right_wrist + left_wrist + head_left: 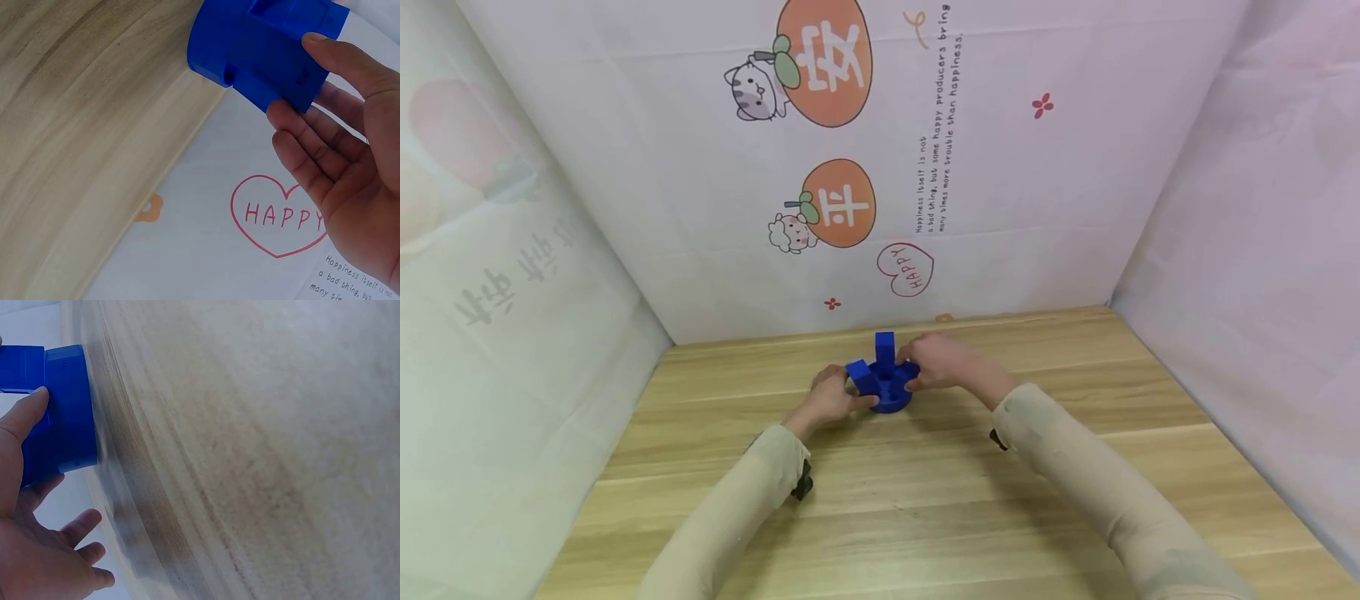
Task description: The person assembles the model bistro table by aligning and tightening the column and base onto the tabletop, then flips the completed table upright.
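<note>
A blue plastic piece with a round base (891,404) stands on the table near the back wall. Block-like uprights rise from it, one at the back (885,348) and one at the left (862,378). My left hand (831,396) pinches the left side, its thumb (30,412) lying on the blue surface low near the base and its outer fingers spread away. From the right, my right hand (942,360) pinches a flat-faced blue upright (281,69) between thumb and fingers. That hand partly hides the right side of the piece in the head view.
The wood-grain table (895,517) runs back to a white cloth wall (1000,208) printed with cartoon fruit and text. White cloth also hangs along the left side (497,400) and right side (1240,292). Dark wrist straps (802,482) show below the sleeves.
</note>
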Available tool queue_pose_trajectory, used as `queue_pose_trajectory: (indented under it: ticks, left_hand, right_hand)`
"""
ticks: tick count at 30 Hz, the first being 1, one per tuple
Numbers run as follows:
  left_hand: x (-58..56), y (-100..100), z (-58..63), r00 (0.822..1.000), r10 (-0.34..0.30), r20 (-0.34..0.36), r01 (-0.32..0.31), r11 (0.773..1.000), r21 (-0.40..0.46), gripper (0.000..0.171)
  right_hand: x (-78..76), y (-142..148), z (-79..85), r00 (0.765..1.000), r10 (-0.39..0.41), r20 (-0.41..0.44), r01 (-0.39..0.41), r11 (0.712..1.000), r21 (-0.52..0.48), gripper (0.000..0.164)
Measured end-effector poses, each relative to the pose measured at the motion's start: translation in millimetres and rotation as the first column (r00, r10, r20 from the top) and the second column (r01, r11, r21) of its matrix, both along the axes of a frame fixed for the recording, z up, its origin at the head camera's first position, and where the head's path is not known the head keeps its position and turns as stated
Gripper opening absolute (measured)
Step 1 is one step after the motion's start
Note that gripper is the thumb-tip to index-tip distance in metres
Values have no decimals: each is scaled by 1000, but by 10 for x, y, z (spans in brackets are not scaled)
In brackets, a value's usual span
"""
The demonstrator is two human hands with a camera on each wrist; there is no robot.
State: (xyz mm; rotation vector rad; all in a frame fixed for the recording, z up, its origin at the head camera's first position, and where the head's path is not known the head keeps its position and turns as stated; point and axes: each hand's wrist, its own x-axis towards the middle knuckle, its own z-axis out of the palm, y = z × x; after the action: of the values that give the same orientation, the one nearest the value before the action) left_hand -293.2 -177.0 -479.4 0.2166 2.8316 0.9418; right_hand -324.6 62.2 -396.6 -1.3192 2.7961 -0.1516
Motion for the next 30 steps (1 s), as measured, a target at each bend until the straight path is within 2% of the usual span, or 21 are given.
queue_pose_trajectory:
  ticks: [6, 13, 20, 25, 30]
  left_hand:
    - [10, 0, -33, 1000, 0, 0, 0, 1000, 4, 82]
    - [-10, -1, -13, 1000, 10, 10, -10, 1000, -1, 86]
    - [-40, 39, 26, 1000, 2, 3, -2, 999, -39, 84]
    - [-43, 30, 17, 1000, -20, -24, 19, 998, -53, 83]
    - [-33, -32, -50, 996, -62, -67, 58, 997, -54, 78]
  right_hand:
    - [23, 5, -32, 1000, 2, 0, -2, 999, 45, 46]
    - [-15, 23, -69, 1000, 5, -13, -5, 1000, 10, 46]
    - [4, 61, -5, 999, 6, -50, -5, 1000, 18, 46]
    - [27, 93, -28, 999, -30, -43, 30, 1000, 1, 48]
    - [-15, 157, -175, 995, -99, 18, 100, 993, -59, 58]
